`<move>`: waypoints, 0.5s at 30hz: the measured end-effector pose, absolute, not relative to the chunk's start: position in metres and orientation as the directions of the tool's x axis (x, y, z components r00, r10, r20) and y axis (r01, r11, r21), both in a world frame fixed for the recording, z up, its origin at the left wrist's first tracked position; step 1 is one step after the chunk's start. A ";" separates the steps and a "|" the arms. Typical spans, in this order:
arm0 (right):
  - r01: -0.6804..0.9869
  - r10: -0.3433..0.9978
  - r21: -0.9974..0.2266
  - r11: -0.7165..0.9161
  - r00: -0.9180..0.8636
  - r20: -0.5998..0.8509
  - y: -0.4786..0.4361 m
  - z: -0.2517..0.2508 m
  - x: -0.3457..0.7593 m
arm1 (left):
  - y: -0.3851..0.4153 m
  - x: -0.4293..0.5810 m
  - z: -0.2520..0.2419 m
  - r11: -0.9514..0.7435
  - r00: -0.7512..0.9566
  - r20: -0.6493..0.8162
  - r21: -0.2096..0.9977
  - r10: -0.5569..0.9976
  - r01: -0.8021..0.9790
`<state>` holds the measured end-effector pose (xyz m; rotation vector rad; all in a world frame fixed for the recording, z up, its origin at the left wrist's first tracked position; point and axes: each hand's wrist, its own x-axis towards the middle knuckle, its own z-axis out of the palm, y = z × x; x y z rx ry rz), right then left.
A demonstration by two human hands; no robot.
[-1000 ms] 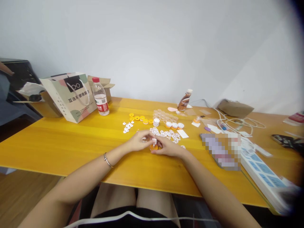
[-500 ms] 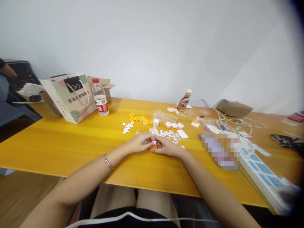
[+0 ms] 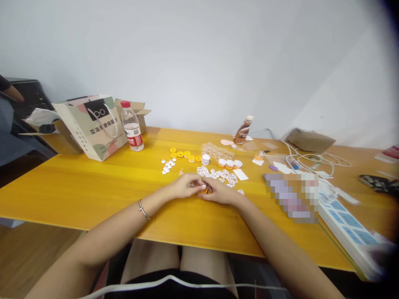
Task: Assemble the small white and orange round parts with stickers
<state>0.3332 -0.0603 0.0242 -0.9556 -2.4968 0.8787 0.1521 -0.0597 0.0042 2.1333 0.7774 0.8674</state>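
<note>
My left hand [image 3: 186,185] and my right hand [image 3: 220,192] meet at the middle of the table, fingers closed. A small white piece [image 3: 203,187] shows at my left fingertips; its exact kind is too small to tell. Below it, my right fingers curl around a round orange piece [image 3: 205,191], partly hidden. Just beyond the hands lies a spread of white cut-out discs [image 3: 215,174]. Farther back are yellow discs [image 3: 187,154], a stack of white discs [image 3: 205,159] and white-and-orange round pieces [image 3: 229,164]. Small white pegged discs [image 3: 168,165] lie to the left.
A paper bag [image 3: 90,128] and a red-capped water bottle [image 3: 134,133] stand at the left. At the back are clear round cups [image 3: 215,150] and a brown drink bottle [image 3: 243,131]. A blurred-out flat device [image 3: 291,197], cables [image 3: 307,160] and a power strip [image 3: 346,228] lie right.
The white piece at my left fingertips looks lower and more covered by the fingers. Both hands stay together in nearly the same place; the view has shifted slightly.
</note>
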 end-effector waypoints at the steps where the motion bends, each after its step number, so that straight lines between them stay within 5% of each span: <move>1: 0.481 0.683 -0.650 0.588 -0.726 0.081 -0.060 0.024 0.333 | -0.060 0.153 0.004 -0.577 0.604 0.338 0.776 0.722 0.255; 15: 0.487 0.725 -0.697 0.527 -0.685 0.069 -0.060 0.025 0.336 | -0.063 0.150 0.004 -0.552 0.517 0.359 0.784 0.777 0.286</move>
